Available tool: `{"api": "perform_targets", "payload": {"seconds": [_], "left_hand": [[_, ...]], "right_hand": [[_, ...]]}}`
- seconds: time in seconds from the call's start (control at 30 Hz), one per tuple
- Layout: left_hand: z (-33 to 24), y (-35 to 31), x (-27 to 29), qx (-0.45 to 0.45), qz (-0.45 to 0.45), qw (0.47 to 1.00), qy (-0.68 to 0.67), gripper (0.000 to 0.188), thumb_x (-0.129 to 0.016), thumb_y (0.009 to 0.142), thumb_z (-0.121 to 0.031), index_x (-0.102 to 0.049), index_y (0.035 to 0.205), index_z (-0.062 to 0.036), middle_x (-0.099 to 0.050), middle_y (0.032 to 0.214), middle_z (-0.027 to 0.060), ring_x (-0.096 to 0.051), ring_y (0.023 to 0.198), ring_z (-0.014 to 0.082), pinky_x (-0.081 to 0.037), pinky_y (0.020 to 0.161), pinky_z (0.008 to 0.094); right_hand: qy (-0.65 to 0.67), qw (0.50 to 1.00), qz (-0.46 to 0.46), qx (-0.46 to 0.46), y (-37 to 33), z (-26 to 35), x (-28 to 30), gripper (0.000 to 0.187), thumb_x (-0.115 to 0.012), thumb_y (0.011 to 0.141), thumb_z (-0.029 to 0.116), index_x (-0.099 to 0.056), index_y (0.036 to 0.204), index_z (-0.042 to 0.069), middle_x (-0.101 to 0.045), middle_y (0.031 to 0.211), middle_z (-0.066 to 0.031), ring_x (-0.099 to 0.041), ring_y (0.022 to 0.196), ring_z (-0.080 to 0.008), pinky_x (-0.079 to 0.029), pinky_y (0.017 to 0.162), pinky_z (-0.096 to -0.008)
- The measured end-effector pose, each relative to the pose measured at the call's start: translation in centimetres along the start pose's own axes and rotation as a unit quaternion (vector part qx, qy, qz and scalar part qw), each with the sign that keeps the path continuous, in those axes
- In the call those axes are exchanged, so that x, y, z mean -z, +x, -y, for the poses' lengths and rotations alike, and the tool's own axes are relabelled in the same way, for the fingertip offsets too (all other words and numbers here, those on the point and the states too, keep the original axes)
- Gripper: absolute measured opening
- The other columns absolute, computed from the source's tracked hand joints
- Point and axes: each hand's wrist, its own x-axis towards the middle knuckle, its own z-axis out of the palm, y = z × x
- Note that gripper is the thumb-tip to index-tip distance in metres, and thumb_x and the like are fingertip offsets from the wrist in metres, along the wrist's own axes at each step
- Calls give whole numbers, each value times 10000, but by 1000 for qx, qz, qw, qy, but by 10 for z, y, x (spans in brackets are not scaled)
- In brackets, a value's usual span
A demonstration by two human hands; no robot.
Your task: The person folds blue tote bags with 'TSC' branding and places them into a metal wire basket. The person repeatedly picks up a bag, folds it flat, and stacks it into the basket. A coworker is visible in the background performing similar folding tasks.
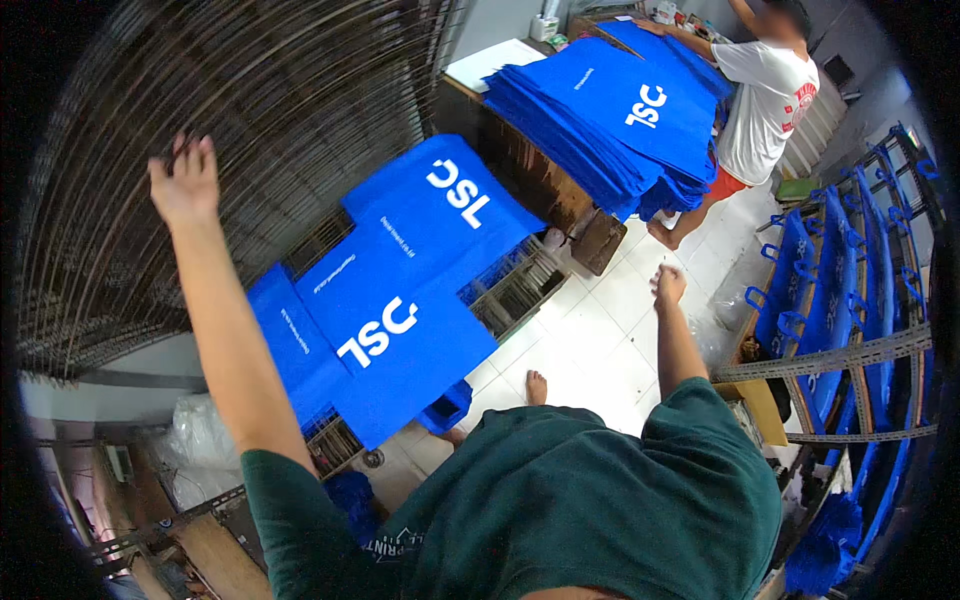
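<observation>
My left hand [187, 185] is raised at the far left, its fingers apart, in front of a rack of dark wire shelves [290, 110]. Whether the fingertips touch the wires, I cannot tell. Lower down and to the right of that arm, blue fabric panels [335, 330] with white print lie spread over a wire shelf [515, 290]. My right hand [668, 287] hangs over the tiled floor with its fingers curled in. What it holds, if anything, is too small to make out.
A thick stack of blue printed panels [610, 110] covers the table at the back, where a person in a white shirt [770, 100] stands with one hand on it. At right, blue bags [825, 300] hang on a metal rack. A cardboard box [755, 405] sits beside my right elbow.
</observation>
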Motion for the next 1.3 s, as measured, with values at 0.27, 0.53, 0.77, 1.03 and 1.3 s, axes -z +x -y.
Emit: {"api": "perform_targets", "payload": {"seconds": [0.27, 0.53, 0.77, 1.03, 1.3], "left_hand": [[31, -46, 62, -120, -96, 987, 47, 366, -428, 948, -250, -424, 1185, 29, -418, 1326, 131, -438, 1193, 257, -428, 857, 347], [125, -296, 153, 53, -213, 970, 104, 182, -397, 961, -271, -479, 951, -109, -574, 922, 33, -551, 779, 126, -464, 653, 211], [257, -424, 257, 217, -552, 803, 53, 335, -474, 863, -404, -480, 1047, -124, -578, 1018, 47, -581, 854, 183, -443, 724, 318], [298, -417, 276, 296, -564, 771, 3, 491, -571, 791, -438, -491, 1170, -138, -539, 1149, 50, -546, 992, 198, -426, 832, 321], [289, -359, 7, 531, -29, 839, 113, 865, -429, 806, -666, -265, 1402, -61, -439, 1342, 155, -437, 1212, 300, -355, 985, 451]], "right_hand": [[267, 963, 13, -27, 225, 84, -21, 388, -713, 772, 234, -468, 1013, 53, -561, 805, -89, -588, 602, -197, -491, 479, -313], [174, 982, -36, -70, 330, 99, -44, 258, -737, 731, 149, -549, 820, -2, -591, 714, -102, -586, 568, -211, -506, 476, -312], [317, 923, 142, -166, 277, 150, -53, 85, -604, 724, 32, -548, 788, 35, -564, 698, -73, -568, 627, -196, -526, 665, -307], [317, 865, 359, -148, 165, 225, -41, 93, -530, 707, -10, -528, 764, 63, -591, 744, -27, -576, 687, -179, -507, 751, -334], [419, 825, 379, -9, 16, 233, -36, 83, -485, 749, -22, -537, 759, 41, -627, 812, -78, -619, 753, -200, -500, 806, -341]]}}
